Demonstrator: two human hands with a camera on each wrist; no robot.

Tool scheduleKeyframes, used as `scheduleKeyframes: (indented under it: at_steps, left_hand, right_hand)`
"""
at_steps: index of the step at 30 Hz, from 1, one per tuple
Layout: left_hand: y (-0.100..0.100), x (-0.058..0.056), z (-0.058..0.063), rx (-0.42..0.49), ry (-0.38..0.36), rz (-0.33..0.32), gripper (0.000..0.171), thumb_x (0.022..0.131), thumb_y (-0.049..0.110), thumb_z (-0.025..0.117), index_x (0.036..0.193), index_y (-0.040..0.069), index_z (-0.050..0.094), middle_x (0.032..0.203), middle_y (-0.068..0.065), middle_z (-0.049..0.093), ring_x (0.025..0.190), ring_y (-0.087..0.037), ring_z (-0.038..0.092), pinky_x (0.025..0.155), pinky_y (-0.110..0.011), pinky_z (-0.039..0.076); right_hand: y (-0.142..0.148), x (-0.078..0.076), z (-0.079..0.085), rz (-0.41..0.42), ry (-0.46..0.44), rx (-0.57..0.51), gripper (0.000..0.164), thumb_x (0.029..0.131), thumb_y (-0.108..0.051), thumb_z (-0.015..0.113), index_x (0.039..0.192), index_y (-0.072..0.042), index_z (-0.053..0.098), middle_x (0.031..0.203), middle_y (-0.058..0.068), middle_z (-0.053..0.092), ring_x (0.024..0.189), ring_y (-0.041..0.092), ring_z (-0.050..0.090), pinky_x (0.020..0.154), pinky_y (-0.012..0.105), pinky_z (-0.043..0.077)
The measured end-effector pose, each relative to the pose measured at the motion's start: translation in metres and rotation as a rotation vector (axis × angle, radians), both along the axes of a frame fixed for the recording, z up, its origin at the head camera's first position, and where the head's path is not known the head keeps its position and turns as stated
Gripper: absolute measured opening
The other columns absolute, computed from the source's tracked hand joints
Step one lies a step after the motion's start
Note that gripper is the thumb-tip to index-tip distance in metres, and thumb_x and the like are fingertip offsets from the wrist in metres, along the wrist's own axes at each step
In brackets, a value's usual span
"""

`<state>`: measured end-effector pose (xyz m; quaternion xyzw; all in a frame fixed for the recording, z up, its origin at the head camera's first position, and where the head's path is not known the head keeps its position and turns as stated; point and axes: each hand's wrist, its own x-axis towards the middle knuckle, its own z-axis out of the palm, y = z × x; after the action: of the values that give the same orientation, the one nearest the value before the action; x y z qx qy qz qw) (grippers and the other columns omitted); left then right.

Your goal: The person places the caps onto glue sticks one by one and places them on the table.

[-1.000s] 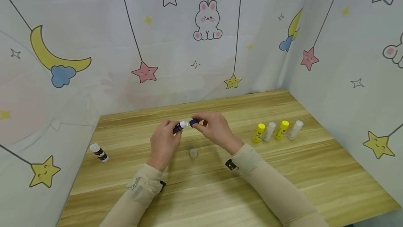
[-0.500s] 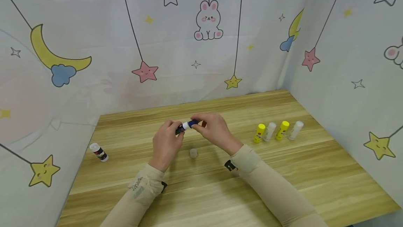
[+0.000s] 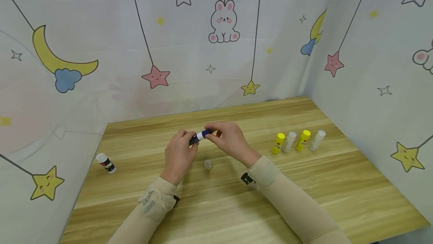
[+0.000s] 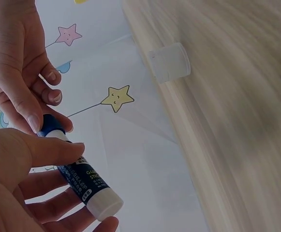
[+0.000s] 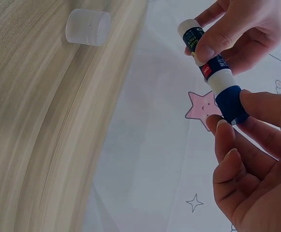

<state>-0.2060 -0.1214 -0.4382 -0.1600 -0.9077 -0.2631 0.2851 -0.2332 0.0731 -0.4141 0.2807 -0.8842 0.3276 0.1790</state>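
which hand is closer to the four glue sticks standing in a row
Right. The right hand is in the table's middle with the row of glue sticks on its side; the left hand lies farther away, beyond it.

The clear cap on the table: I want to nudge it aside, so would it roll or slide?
The clear cap looks round and, in the wrist views, seems to lie on its side, so a nudge would probably roll it. It looks thin, hollow plastic, so likely very light. The table looks smooth, so little would stop it.
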Motion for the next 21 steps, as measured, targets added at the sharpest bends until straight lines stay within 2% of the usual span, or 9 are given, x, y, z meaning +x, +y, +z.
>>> scheduleKeyframes:
  at_steps: [21]
  left_hand:
    - [0.0021,0.0011,-0.0012,-0.005,-0.006,-0.004,0.022,0.087,0.011,0.080,0.108,0.009,0.074,0.093,-0.006,0.063,0.076,-0.026,0.065,0.060,-0.045,0.056]
  right_hand:
    - [-0.0001,0.0025,-0.0012,0.010,-0.012,-0.008,0.023,0.093,-0.024,0.075,0.116,-0.018,0.075,0.100,-0.008,0.073,0.070,0.000,0.060,0.058,0.022,0.049]
